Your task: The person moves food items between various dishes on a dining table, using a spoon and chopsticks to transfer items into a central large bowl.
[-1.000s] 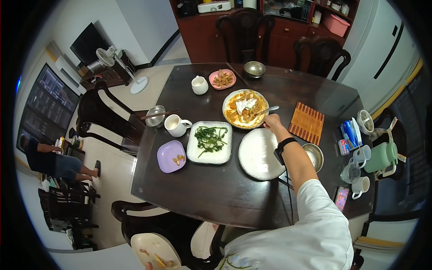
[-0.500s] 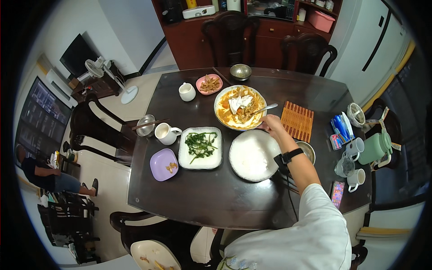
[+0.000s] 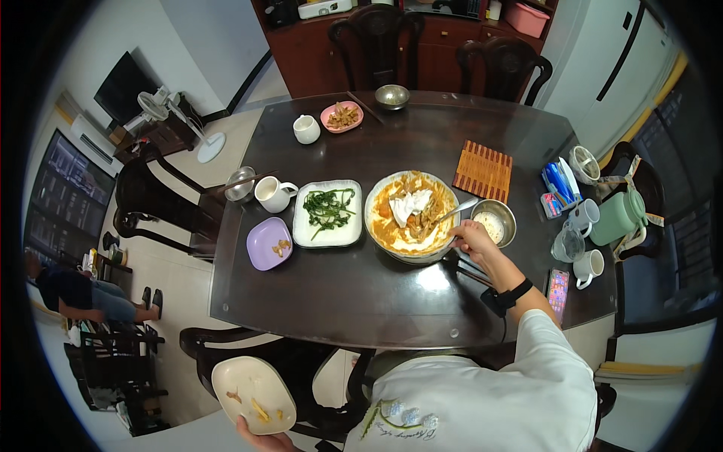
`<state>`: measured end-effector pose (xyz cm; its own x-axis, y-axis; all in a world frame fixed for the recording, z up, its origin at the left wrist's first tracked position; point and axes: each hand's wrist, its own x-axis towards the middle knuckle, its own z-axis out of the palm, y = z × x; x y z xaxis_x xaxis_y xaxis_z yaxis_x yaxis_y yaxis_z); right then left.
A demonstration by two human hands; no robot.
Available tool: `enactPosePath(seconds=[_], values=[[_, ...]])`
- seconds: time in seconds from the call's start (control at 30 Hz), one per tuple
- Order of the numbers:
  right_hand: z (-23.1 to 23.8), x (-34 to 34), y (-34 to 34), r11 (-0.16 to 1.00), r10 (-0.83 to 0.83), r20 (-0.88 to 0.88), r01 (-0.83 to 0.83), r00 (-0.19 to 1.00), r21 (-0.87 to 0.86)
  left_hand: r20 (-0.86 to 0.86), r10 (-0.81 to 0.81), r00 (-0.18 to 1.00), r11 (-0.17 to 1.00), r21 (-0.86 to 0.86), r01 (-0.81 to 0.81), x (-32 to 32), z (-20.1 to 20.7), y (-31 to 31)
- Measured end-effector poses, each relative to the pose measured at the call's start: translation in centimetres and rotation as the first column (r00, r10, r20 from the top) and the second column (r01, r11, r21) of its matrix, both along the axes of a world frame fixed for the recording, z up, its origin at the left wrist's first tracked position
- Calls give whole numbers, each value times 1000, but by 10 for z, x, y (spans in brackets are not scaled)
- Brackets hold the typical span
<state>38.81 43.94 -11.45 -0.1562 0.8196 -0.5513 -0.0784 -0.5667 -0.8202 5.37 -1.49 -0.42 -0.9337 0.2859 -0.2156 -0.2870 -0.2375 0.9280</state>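
My right hand (image 3: 474,236) is closed on the right rim of a round dish (image 3: 376,231). The dish holds orange-brown saucy food, a crumpled white tissue (image 3: 410,206) and a spoon (image 3: 461,208). It sits over the spot of the white round plate, which is now hidden; a lower rim shows beneath it. At the lower left my left hand (image 3: 260,435) grips the bottom edge of a cream plate (image 3: 235,377) with a few food scraps on it. Next to my right hand are a metal bowl (image 3: 506,214) with pale residue and a pair of chopsticks (image 3: 473,276).
Left of the dish stand a square plate (image 3: 301,235) of greens, a purple plate (image 3: 260,252) and a white mug (image 3: 273,194). A bamboo mat (image 3: 483,172) lies beyond the metal bowl. Mugs, a glass, a green jug (image 3: 614,218) and a phone (image 3: 557,290) line the right side.
My right hand has drawn the food dish toward me, over the white round plate. My left hand has come into view holding the cream plate, which is raised further into view.
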Motion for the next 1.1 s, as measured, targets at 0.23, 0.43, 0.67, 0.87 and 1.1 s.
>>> enactPosePath(seconds=[0.23,0.43,0.67,0.87,1.1], values=[[-12,-1,-30,998,-37,-8,36,999,-54,0,-59,998,993,98,59,9,8,0],[-36,6,-23,998,-31,-54,29,998,-53,54,-74,996,996,44,71,26,17,9],[-26,9,-19,997,79,98,-81,992,19,80,-259,963,961,120,249,72,42,33],[-27,2,-28,991,33,165,-54,986,124,29,-478,878,878,-31,478,80,37,38],[-40,26,-12,991,9,136,-28,991,134,193,-682,705,709,-60,703,88,54,81]])
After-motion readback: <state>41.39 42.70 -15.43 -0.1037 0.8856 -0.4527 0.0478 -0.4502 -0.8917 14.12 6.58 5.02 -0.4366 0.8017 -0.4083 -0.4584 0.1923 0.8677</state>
